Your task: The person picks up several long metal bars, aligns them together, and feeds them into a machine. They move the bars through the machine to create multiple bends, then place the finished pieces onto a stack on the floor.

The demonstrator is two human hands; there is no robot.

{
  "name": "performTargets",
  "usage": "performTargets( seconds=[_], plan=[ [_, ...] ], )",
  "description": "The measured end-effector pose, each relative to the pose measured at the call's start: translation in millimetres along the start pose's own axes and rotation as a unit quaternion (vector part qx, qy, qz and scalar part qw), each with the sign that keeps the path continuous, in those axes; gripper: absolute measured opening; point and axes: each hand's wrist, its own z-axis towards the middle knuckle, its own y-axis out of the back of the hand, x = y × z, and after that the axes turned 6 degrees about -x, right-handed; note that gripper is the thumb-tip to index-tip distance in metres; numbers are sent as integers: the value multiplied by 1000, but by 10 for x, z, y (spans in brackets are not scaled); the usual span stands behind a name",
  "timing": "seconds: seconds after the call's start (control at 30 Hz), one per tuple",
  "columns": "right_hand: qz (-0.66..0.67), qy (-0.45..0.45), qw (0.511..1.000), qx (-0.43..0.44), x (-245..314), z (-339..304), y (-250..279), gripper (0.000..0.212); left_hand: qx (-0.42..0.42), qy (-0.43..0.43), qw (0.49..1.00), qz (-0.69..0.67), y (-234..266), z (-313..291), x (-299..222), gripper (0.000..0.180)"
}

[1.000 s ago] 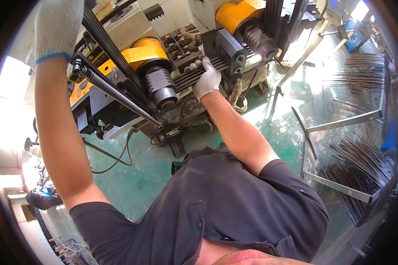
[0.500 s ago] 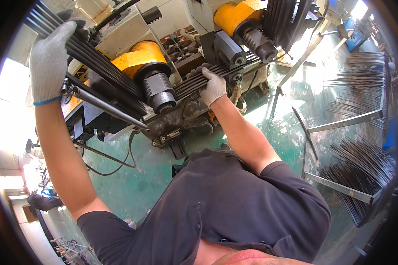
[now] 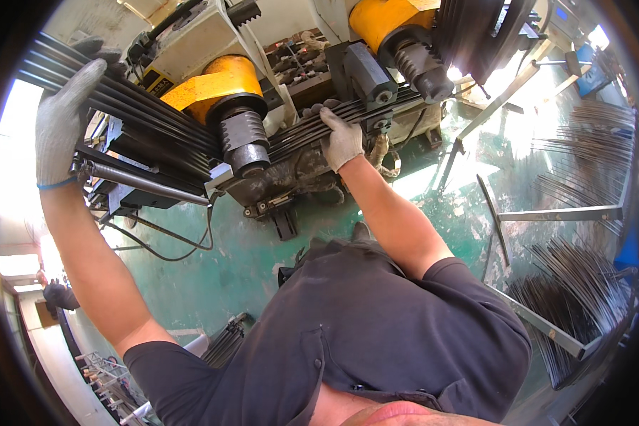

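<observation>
My left hand [image 3: 64, 124], in a pale knit glove with a blue cuff edge, is closed round a bundle of long dark metal rods [image 3: 145, 106] at the upper left. Its thumb lies over the near side, while grey fingertips show beyond the rods. Farther along the same line, my right hand [image 3: 342, 140], also gloved, grips rods [image 3: 298, 137] between two machine heads. The rods run behind the ridged steel cylinder [image 3: 241, 138] below the left yellow housing [image 3: 224, 82] and toward a dark steel block [image 3: 369, 74]. Where they pass the cylinder is partly hidden.
A second yellow housing [image 3: 390, 25] with a ridged cylinder [image 3: 420, 67] stands at the upper right. Upright dark rods [image 3: 468, 39] are beside it. Metal racks [image 3: 561, 214] hold piles of thin rods [image 3: 582, 277] at right. A black cable [image 3: 192, 247] hangs over the green floor [image 3: 220, 284].
My left hand has moved left and slightly down with the rod bundle. My right hand keeps its grip in nearly the same place. The whole view has shifted a little.
</observation>
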Motion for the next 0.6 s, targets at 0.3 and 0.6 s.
performTargets(
  seconds=[0.3,0.6],
  plan=[
    [-48,5,999,9,-89,76,159,16,13,8,990,138,189,-84,23,35],
    [-89,3,996,-15,-56,70,91,14,33,-22,969,244,413,-8,125,34]
  ],
)
